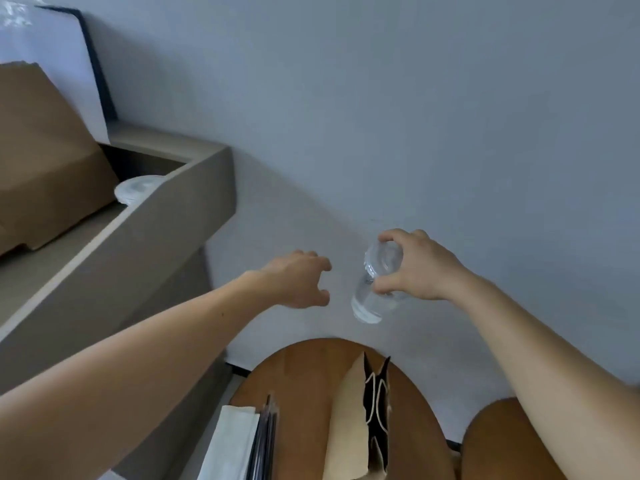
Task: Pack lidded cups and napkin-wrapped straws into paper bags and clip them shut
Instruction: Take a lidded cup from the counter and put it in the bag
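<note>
A clear lidded plastic cup (pixel 372 292) hangs in the air in front of the wall, gripped at its lid end by the fingers of my right hand (pixel 420 268). My left hand (pixel 303 280) hovers just left of the cup, fingers loosely curled, holding nothing. Below the cup, an open brown paper bag (pixel 353 420) with white cord handles stands on a round wooden table (pixel 304 375). White napkins (pixel 230 445) and dark straws (pixel 265 441) lie on the table's left side.
A grey ledge (pixel 145 230) runs along the left and carries brown paper bags (pixel 45 161) and a stack of clear lids (pixel 133 190). A second wooden surface (pixel 502 445) shows at the bottom right. A plain grey wall fills the background.
</note>
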`<state>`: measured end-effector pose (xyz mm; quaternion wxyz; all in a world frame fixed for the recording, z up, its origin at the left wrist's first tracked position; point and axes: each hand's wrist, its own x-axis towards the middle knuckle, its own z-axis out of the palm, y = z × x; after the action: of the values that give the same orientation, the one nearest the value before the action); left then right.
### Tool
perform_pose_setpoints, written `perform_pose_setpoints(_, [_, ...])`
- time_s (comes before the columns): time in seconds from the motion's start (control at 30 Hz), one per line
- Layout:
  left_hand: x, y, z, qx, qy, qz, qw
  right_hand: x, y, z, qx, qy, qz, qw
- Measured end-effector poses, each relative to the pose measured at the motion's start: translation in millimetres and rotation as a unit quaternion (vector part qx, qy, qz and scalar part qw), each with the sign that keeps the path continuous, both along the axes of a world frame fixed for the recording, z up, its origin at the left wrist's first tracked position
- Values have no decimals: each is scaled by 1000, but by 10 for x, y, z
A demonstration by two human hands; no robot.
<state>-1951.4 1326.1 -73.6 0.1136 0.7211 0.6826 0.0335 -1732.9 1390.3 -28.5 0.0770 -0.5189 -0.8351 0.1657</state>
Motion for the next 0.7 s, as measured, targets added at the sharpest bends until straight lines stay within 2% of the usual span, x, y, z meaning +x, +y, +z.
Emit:
perform_pose_setpoints(0.27, [961, 81, -1075, -157, 15, -4, 987, 800, 216, -980, -76, -12, -40, 996])
perform_pose_setpoints(0.53, [1207, -130, -1552, -242, 13, 24, 970, 764, 313, -1461, -102, 2, -23, 995])
perform_pose_setpoints(0.7, [1263, -250, -1792, -284, -40, 24, 958, 641, 257, -1553, -114, 21, -24, 993])
